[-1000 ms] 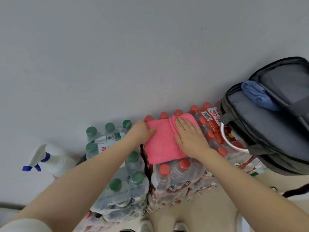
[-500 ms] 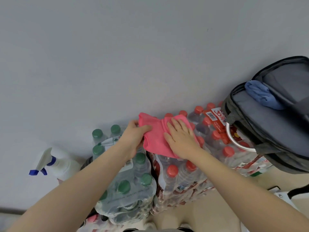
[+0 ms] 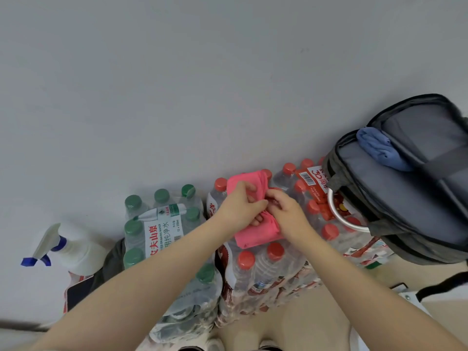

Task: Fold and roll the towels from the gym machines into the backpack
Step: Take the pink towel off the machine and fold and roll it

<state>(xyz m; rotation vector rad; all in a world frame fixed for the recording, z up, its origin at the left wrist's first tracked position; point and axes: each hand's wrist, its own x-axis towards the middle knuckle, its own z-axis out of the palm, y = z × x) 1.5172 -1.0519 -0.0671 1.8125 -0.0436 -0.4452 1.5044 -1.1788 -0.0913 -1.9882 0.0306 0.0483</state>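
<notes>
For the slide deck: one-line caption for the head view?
Both hands grip a pink towel on bottled water packs, open backpack alongside.

Green-capped water pack [image 3: 162, 239] label, red characters: "农夫山泉", running lengthwise down the white wrapper.
Same label, green characters: "饮用纯净水", beside the red name.
Same label, small print: "DRINKING WATER" and "12 × 550ml"; other fine print is too small to read.
Red-capped bottle pack [image 3: 311, 183] label: a barcode and a large "30" on the red-and-white tag; the characters beside it are unclear.
</notes>
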